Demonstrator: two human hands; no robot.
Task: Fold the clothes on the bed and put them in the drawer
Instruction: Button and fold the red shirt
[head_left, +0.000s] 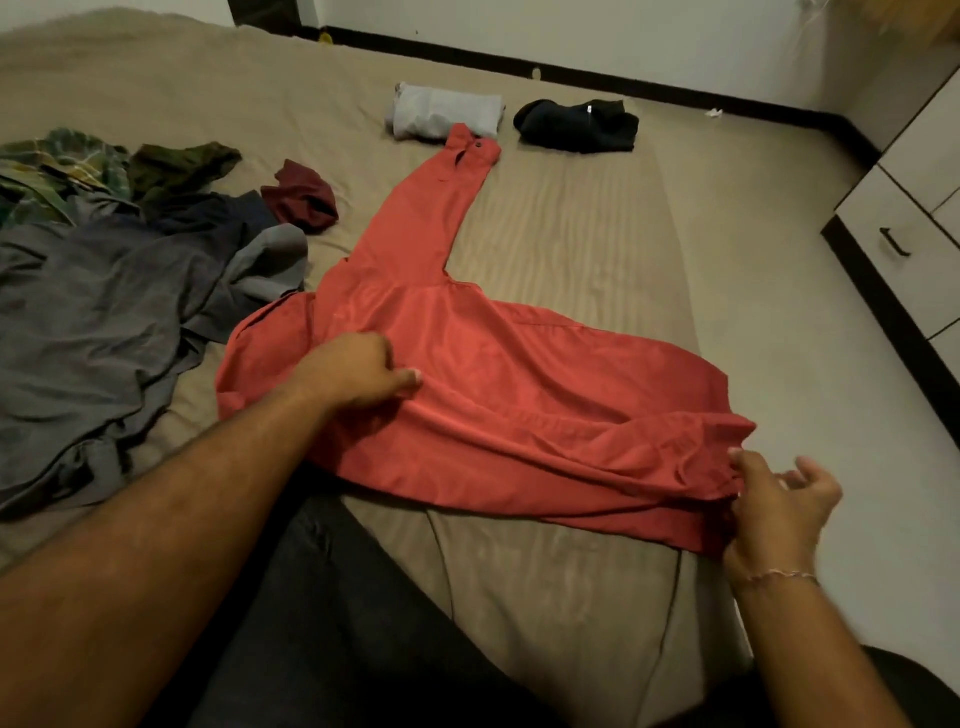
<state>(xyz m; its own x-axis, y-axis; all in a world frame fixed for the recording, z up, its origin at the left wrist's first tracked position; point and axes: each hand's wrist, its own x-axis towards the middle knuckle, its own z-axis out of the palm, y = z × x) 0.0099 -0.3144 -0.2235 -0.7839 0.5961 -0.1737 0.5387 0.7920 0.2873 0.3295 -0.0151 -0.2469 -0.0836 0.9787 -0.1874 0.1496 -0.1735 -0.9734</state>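
A red long-sleeved shirt (493, 364) lies spread on the tan bed (597, 249), one sleeve stretched toward the far side. My left hand (358, 371) rests on the shirt near its collar end with the fingers curled into the cloth. My right hand (774, 501) pinches the shirt's hem at the bed's right edge, its other fingers spread loosely. A white drawer unit (904, 228) with a black handle stands at the right.
A heap of unfolded grey, dark blue, green and maroon clothes (119, 270) lies on the left of the bed. A folded grey garment (447, 111) and a folded black one (579, 124) sit at the far side. My dark-trousered leg (332, 623) is at the bottom.
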